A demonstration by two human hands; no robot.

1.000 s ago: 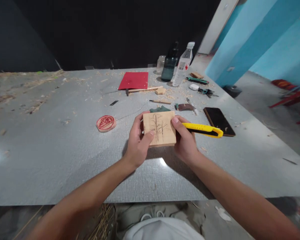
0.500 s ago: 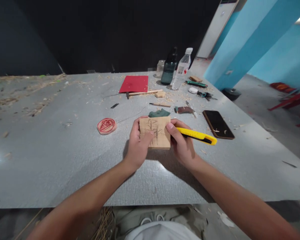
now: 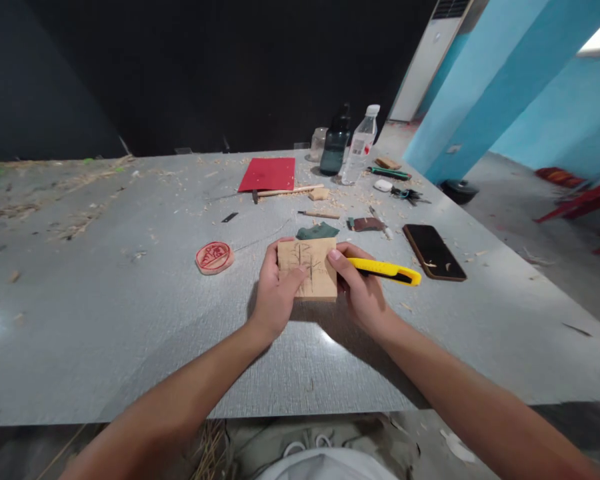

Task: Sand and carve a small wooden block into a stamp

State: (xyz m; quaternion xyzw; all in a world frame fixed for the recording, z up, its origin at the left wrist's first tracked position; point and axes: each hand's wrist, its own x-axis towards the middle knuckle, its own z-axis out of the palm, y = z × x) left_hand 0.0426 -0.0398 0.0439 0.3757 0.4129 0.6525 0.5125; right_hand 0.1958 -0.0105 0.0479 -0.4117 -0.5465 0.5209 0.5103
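Between both hands, above the grey table, is a square wooden block [image 3: 321, 283] with dark lines drawn or cut on its face. My left hand [image 3: 276, 291] grips its left side, the thumb lying across the face. At the right edge my right hand [image 3: 360, 283] pinches the block with its thumb on top. That same hand also holds a yellow utility knife [image 3: 390, 271], whose handle points to the right; its blade end is hidden by the fingers. Just behind the block lies a dark green piece [image 3: 317, 231].
A red-marked wooden disc [image 3: 215, 258] lies left, a phone [image 3: 434, 252] right. Farther back are a carving tool [image 3: 319, 215], a red sheet [image 3: 268, 174], a hammer [image 3: 290, 191], keys [image 3: 410, 195], a dark bottle [image 3: 335, 147] and a clear bottle [image 3: 361, 147]. Shavings litter the table [image 3: 145, 347].
The knife handle has swung slightly, its outer end now closer to my right hand. The block has shifted a touch left. The view has tilted a little, so the table items sit lower.
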